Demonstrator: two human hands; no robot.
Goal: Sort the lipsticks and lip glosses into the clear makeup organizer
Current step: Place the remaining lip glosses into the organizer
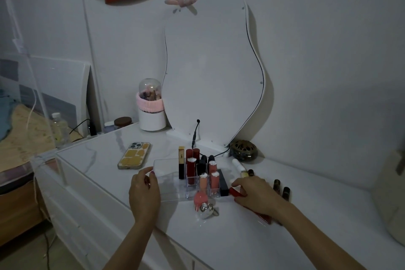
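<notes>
The clear makeup organizer point(166, 167) stands on the white dresser top, with several red, pink and black lipsticks and glosses point(191, 171) upright in its right-hand slots. My left hand point(143, 190) grips the organizer's left end. My right hand point(252, 193) pinches a red lipstick point(235, 192) lying just right of the organizer. A pink gloss with a silver heart cap point(200, 201) lies in front. Two dark tubes point(281, 188) and a white tube point(238, 165) lie to the right.
A phone point(134, 155) lies left of the organizer. A wavy mirror point(212, 72) leans on the wall behind, its cable trailing down. A white and pink brush holder point(151, 109) stands at the back left, a dark round dish point(243, 151) at the back right.
</notes>
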